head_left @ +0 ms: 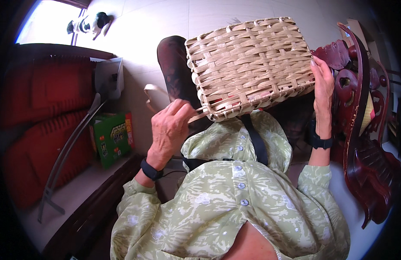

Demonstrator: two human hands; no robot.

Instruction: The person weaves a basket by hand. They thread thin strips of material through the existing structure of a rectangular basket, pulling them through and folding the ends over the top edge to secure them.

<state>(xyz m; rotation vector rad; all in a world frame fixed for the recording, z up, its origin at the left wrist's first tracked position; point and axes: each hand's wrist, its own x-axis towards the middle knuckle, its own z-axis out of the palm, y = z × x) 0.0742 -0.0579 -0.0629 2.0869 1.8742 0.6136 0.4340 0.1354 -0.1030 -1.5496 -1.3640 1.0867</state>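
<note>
A woven tan basket (252, 60) lies tilted over my lap, its flat woven face turned up. At its near left corner my left hand (171, 128) is closed in a pinch on a pale weaving strip (201, 114) that runs to the basket's edge. The strip's loose end (152, 88) curls out beyond my knuckles, partly blurred. Gripping the basket's right edge is my right hand (324, 89), thumb on the upper face and the other fingers mostly hidden. Reddish material shows through gaps along the near edge.
A carved dark-red wooden chair arm (358, 125) rises close by my right hand. On the left are red stacked seats or containers (46, 121), a curved metal bar (68, 151) and a green printed box (111, 138). A black-and-white object (92, 24) lies on the far floor.
</note>
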